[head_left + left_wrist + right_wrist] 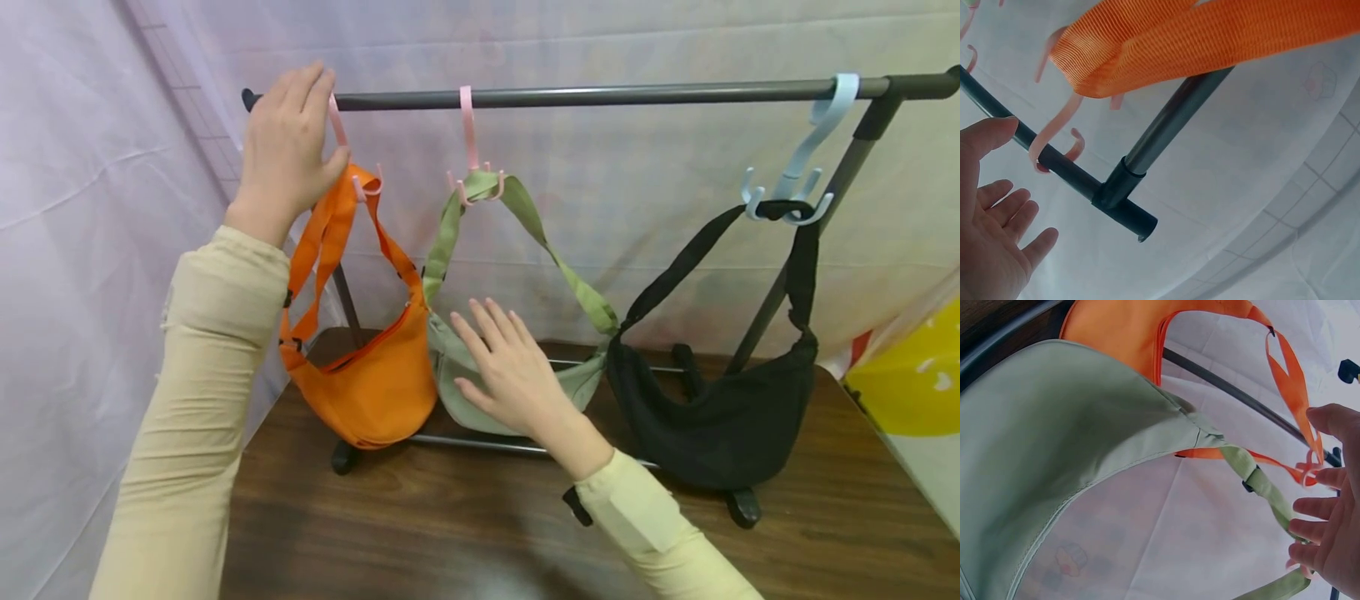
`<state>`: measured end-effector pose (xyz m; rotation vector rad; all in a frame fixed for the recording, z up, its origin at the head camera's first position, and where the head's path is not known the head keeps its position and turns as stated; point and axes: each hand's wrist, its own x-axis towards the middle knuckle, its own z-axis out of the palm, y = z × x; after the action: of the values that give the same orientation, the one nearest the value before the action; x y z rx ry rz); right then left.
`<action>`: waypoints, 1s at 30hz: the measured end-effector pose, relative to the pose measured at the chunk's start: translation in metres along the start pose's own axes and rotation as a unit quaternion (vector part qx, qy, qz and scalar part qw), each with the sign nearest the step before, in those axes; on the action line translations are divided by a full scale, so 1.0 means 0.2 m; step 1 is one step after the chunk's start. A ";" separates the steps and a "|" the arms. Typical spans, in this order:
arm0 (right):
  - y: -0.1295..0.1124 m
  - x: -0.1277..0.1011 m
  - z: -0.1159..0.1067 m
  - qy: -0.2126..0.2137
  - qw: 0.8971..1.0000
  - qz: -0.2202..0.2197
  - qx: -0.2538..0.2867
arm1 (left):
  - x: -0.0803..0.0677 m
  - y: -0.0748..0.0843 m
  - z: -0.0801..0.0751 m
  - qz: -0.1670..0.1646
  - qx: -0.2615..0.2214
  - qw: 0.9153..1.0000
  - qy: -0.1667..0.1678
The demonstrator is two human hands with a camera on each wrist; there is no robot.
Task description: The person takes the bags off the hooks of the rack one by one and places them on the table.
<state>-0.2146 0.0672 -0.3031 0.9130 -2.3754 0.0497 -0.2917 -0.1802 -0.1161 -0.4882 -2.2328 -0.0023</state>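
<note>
Backdrop: pale, creased fabric sheet hung behind a dark wood-grain desk. On the desk stands a small garment rack, round dark metal tube, slanted uprights, black feet.

Three crescent-shaped sling bags hang from the top bar on plastic multi-prong hooks. Far left: orange bag, woven webbing strap, on a pink hook. Middle: sage green bag, matte cloth, on a second pink hook. Right: black bag on a pale blue hook, well apart from the other two.

Left hand raised at the bar's left end, just beside the orange bag's hook; fingers straight, thumb near the strap. Wrist view shows the palm spread, gripping nothing, thumb tip just short of the bar.

Right hand low, fingers spread and relaxed, in front of the green bag's body, between orange and black bags. Contact with the cloth cannot be told. Holds nothing.

Both sleeves cream, ribbed knit. Yellow object at right edge.
</note>
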 end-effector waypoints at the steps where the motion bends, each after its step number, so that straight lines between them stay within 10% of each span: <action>1: 0.00 0.00 0.00 0.002 1.000 -0.002 0.000 | 0.01 0.00 0.00 -0.001 -0.001 1.000 -0.002; 30: -0.09 0.23 0.03 0.072 0.994 -0.064 0.044 | 0.02 -0.08 0.00 -0.029 -0.023 0.999 0.005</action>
<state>-0.2339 0.0252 -0.2868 1.0638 -2.1919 0.1649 -0.2999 -0.1927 -0.1114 -0.4475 -2.2408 -0.0873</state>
